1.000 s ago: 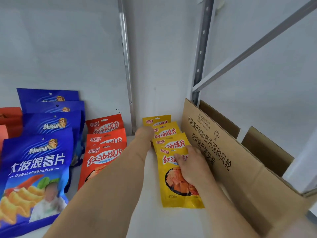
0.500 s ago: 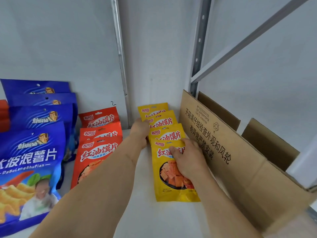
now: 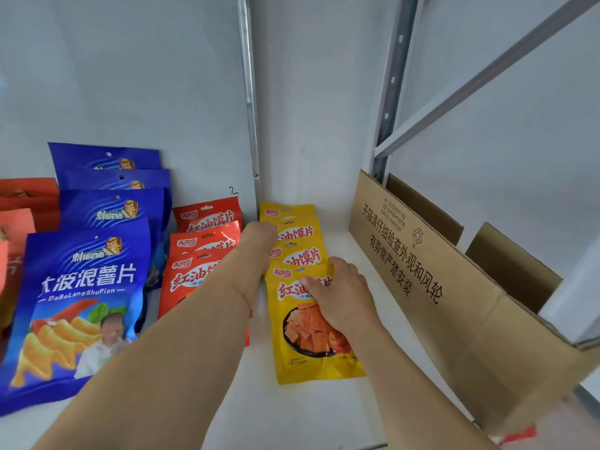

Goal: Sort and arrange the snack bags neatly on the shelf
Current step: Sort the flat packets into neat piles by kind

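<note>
Yellow snack bags (image 3: 293,254): four in an overlapping row, flat on the white shelf (image 3: 259,410), centre of view. Right hand (image 3: 336,298) rests on the front bag, fingers together, thumb on its printed face. Left hand (image 3: 258,237), at 11 o'clock from the right, touches the second bag's left edge; finger state cannot be told. Red bags (image 3: 203,251) at 9 o'clock, blue bags (image 3: 97,254) beyond. Cardboard box (image 3: 454,303) at 3 o'clock.

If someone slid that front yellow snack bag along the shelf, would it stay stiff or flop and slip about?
The front yellow bag lies flat and thin, so it probably bends easily when lifted. Its glossy film on the smooth white shelf suggests it slides readily. The right hand resting on it likely keeps it from skidding.
</note>
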